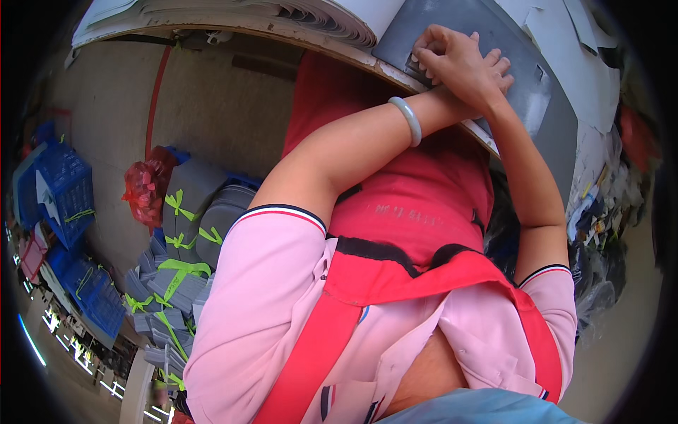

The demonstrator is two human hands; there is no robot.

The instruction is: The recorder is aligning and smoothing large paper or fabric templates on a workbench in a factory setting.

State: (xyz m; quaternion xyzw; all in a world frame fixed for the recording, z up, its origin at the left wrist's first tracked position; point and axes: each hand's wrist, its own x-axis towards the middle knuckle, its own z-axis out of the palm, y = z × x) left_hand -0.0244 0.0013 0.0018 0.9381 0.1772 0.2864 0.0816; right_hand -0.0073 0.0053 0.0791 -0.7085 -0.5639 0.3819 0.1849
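My arms cross over a dark grey sheet (441, 25) on the table, right wrist above left. My right hand (458, 63) is closed, its thumb and forefinger curled together near the sheet's front left corner. What lies between those fingertips is too small to make out. Largely covered by it, my left hand (502, 68) shows only fingers, which lie apart on the grey sheet. Its palm is hidden. A pale bangle (407, 120) circles my left forearm.
Stacked large white sheets (261, 20) lie on the table's left. White paper (565, 71) covers its right part. On the floor at left are grey bundles tied with green strips (183, 212), a red plastic bag (146, 191) and blue crates (67, 191). Plastic scraps (600, 275) heap at right.
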